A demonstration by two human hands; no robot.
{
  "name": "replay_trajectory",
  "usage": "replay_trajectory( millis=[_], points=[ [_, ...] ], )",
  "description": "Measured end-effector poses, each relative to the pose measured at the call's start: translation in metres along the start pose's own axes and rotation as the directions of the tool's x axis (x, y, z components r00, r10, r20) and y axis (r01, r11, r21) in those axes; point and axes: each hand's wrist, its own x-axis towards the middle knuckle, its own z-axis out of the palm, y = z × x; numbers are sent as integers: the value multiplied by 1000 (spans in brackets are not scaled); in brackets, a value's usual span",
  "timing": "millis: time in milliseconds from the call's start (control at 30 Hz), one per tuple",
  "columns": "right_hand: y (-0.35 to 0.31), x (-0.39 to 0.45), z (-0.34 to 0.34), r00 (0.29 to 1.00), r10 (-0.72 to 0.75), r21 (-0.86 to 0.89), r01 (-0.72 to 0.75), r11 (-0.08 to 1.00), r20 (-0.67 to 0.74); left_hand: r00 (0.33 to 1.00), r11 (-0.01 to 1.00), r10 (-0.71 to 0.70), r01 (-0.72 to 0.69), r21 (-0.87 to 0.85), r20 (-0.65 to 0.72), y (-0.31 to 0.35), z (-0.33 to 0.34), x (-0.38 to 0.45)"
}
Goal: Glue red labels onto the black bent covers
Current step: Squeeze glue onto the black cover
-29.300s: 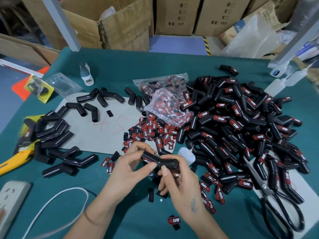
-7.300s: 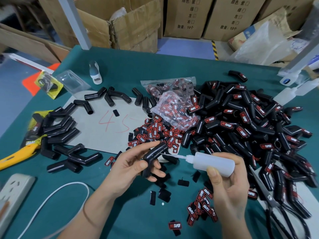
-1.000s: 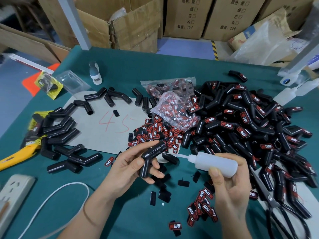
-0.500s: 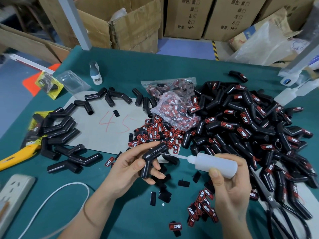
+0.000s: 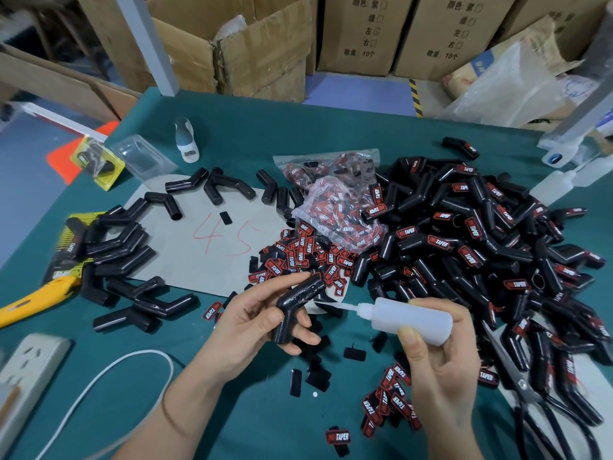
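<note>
My left hand grips a black bent cover without a label, bend upward, above the green table. My right hand holds a white glue bottle on its side, its thin nozzle pointing left and ending just right of the cover. Loose red labels lie in a heap behind the cover, and more red labels lie by my right wrist. A big pile of labelled covers fills the right side. Unlabelled covers lie at the left.
Black scissors lie at the right edge. A yellow utility knife, a power strip and a white cable are at the left. Clear bags of labels sit mid-table. Cardboard boxes stand behind the table.
Almost nothing differs over the last second: the bottle's nozzle stays next to the cover in my left hand. Long before, both hands pressed on a cover.
</note>
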Motion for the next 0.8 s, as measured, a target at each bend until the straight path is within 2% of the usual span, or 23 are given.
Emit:
replay_trajectory(
  millis=[400, 800],
  points=[
    [-1, 0, 0, 1000, -10, -4, 10, 1000, 4, 1000, 999, 5, -5, 41, 4, -2, 0, 1],
    [4, 0, -2, 996, 14, 6, -13, 1000, -83, 1000, 999, 12, -12, 47, 9, -2, -3, 1]
  ],
)
